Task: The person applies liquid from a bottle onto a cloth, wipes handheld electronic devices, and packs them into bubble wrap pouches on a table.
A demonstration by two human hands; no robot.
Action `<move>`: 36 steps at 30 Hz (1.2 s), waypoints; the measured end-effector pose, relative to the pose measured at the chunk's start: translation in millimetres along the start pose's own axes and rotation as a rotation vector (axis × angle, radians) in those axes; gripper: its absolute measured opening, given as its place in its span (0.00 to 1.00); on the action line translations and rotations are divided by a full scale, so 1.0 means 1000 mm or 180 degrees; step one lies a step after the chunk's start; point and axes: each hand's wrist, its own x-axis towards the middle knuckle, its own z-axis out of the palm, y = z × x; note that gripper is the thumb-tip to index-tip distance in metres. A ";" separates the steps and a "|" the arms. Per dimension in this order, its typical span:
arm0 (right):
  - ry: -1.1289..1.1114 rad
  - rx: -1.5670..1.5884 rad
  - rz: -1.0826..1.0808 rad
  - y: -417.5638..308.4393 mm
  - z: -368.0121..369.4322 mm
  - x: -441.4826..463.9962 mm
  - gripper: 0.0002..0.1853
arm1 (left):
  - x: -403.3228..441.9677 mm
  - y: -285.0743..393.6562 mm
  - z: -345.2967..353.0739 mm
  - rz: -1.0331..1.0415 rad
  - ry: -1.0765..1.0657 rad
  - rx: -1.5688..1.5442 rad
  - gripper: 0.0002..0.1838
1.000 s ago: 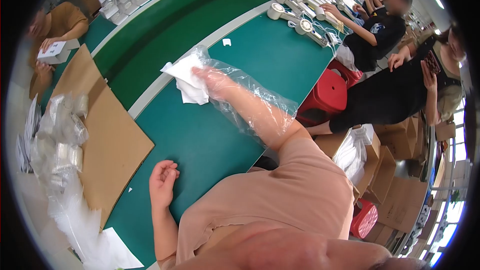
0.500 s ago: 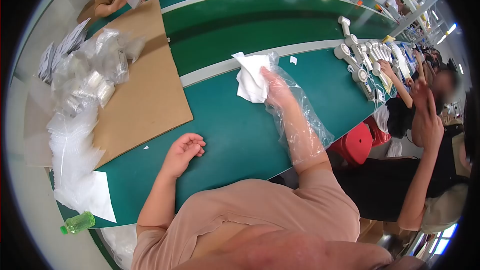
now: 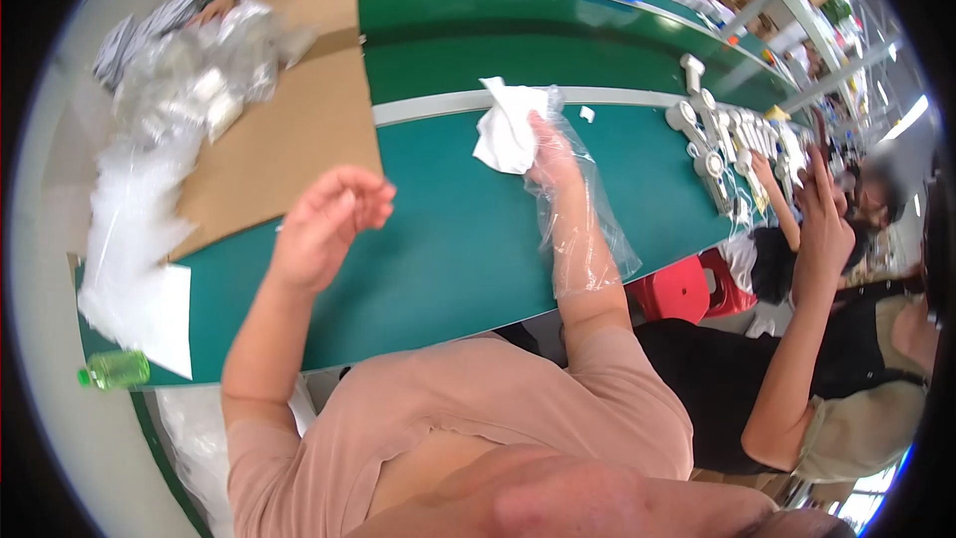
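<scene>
A crumpled white cloth (image 3: 510, 130) lies near the far edge of the green table (image 3: 448, 229), gripped in my right hand (image 3: 550, 151). A clear plastic bag (image 3: 597, 229) surrounds that hand and forearm. My left hand (image 3: 329, 224) is raised over the table beside the brown cardboard sheet (image 3: 289, 130); its fingers are loosely curled and apart, with nothing in them. Just right of the cloth sits a small white piece (image 3: 587, 114).
Clear bags (image 3: 224, 70), white foam sheets (image 3: 129, 229) and a green bottle (image 3: 118, 370) are at the left. White handheld devices (image 3: 709, 164) lie at the right. Co-workers' hands show across the table, and a person (image 3: 827, 339) is close on my right, near red stools (image 3: 677, 289).
My left hand has lifted and moved forward, its fingers spreading somewhat. My right hand still grips the cloth. The view has turned right, and a co-worker's hand now reaches to the bags at the far left.
</scene>
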 end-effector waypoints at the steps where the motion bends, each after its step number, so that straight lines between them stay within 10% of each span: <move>1: -0.0112 0.0039 -0.0048 0.002 -0.002 0.002 0.24 | 0.002 0.022 0.018 0.0367 -0.0156 0.0041 0.13; 5: -0.0212 0.0042 0.0161 0.001 0.012 -0.007 0.24 | 0.012 0.090 0.095 0.1242 -0.2105 -0.0509 0.15; 36: 0.0063 -0.0533 -0.0277 0.000 0.013 -0.022 0.27 | 0.010 0.095 0.087 0.2445 -0.0887 0.1141 0.17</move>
